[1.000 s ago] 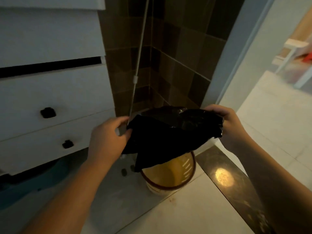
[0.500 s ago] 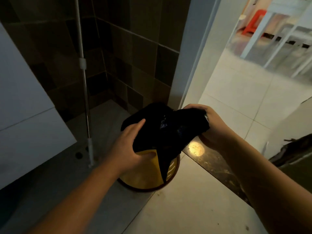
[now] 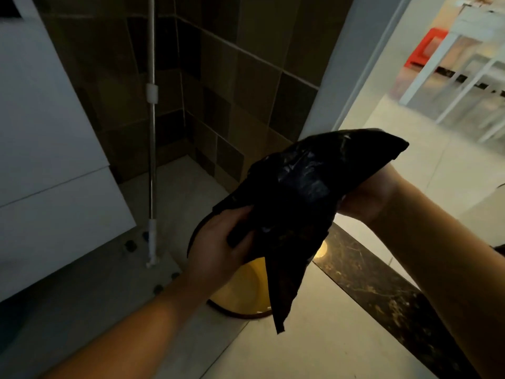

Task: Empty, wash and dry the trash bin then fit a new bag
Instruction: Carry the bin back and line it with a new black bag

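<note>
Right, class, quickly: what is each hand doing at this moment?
Left hand: closed, fingers gripping the black bag above the yellow bin.
Right hand: holding the bag's other end; its fingers are hidden under the bag.

bag (image 3: 300,187): glossy black | bin (image 3: 246,291): yellow, dark red rim | wall tiles (image 3: 246,77): brown patchwork | stool (image 3: 426,46): red

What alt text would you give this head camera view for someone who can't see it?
Two hands, left hand and right hand, hold a crumpled black trash bag above a yellow bin on a tiled floor. A mop pole leans in the corner.
</note>
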